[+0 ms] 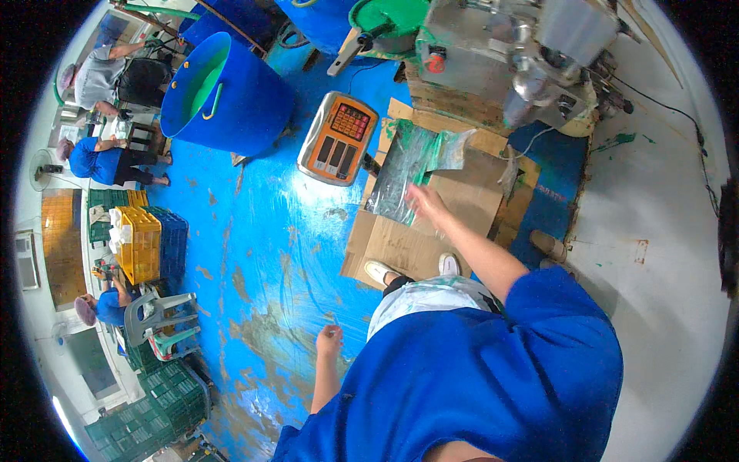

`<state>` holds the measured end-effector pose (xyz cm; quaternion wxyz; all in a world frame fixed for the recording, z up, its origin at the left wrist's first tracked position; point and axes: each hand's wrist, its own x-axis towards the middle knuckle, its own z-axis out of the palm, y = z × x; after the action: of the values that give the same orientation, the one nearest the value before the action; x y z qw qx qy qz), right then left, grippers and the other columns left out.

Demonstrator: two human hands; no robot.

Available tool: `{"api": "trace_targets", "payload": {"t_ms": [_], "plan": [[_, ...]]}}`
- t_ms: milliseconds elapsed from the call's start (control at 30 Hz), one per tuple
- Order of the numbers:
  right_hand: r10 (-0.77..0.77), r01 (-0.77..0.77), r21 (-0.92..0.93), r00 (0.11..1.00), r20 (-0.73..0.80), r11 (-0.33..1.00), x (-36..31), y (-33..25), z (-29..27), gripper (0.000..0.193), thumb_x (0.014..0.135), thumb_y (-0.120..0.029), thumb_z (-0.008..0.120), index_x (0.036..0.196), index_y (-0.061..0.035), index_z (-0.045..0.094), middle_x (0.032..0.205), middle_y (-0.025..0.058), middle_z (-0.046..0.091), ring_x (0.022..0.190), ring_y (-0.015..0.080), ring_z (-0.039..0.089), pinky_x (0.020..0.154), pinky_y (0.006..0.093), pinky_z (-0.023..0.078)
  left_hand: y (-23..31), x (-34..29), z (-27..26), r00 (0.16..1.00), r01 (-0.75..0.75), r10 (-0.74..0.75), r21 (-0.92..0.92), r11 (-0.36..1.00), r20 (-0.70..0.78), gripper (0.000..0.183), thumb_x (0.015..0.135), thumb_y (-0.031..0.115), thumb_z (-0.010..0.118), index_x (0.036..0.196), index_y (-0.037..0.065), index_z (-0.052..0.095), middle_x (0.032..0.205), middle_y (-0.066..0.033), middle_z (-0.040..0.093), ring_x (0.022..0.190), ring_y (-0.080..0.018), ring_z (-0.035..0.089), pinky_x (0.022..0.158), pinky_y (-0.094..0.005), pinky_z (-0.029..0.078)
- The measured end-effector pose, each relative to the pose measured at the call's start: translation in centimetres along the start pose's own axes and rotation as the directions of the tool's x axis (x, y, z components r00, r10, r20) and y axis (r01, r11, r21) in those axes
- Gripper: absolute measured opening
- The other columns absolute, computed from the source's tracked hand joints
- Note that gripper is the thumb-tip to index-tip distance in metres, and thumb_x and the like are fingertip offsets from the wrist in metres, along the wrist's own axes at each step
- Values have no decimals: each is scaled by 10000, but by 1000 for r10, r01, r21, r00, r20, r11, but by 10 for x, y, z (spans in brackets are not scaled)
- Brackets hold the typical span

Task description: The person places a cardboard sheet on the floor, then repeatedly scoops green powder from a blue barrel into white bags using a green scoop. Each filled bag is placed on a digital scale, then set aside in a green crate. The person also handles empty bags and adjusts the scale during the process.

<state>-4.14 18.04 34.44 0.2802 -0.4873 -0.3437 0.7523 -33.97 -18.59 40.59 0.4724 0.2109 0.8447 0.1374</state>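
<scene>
My right hand (425, 203) reaches forward with its fingers apart, over the near edge of a clear plastic sheet or bag (402, 177) smeared with green. Whether the fingertips touch the plastic is hard to tell. The plastic lies on a flat surface above cardboard (462, 192). Just left of it stands a scale display (339, 140) with an orange face and a keypad. My left hand (329, 339) hangs low at my left side over the blue floor, its fingers curled in. Anything inside those fingers is too small to make out.
A large blue tub (254, 100) with green inside stands ahead left; a green-filled bucket (392, 19) is farther ahead. Metal machinery (531, 69) stands ahead right, beside a white wall (662, 231). Yellow crates (140, 246), a grey chair (154, 316) and several people are at left.
</scene>
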Motion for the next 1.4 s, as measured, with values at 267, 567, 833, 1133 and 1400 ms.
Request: {"api": "trace_targets", "payload": {"t_ms": [267,567,833,1133,1400], "plan": [[133,-100,137,956,-261,986,149,-71,63,612,803,-506,556,1222,-74,450,1213,125,460,1122,282,419,931,509,309,-54,-26,-73,992,65,-78,-133,989,-96,177,799,147,617,921,22,586,721,-68,605,610,-136,591,500,-276,504],[188,-95,258,912,-365,961,149,-85,46,504,790,-413,621,1160,-86,517,1225,96,505,1146,271,437,1009,513,184,-77,-31,-125,957,206,-244,-222,953,-160,141,833,123,586,924,17,572,709,-81,594,501,-146,566,444,-262,451],[118,-21,258,922,-370,966,124,-95,69,569,739,-387,702,1175,-72,515,1284,139,460,1200,289,399,1006,514,212,-50,-9,-123,977,93,-135,-240,966,-165,148,834,120,594,936,14,576,712,-68,595,605,-126,573,487,-266,479],[206,-172,126,919,-337,977,116,-111,53,866,811,-580,499,1415,-86,122,1449,148,177,1327,331,187,1041,533,196,-37,-56,-68,968,184,-220,-258,948,-118,183,831,131,595,976,24,568,754,-78,608,657,-143,597,493,-296,495],[-314,155,-401,875,-370,903,199,-112,21,715,820,-647,358,1202,-63,513,1153,189,545,1110,336,491,941,405,349,-24,-73,-57,975,199,-214,-193,961,-64,233,825,200,626,962,16,583,817,-66,618,679,-122,580,536,-271,478]]}}
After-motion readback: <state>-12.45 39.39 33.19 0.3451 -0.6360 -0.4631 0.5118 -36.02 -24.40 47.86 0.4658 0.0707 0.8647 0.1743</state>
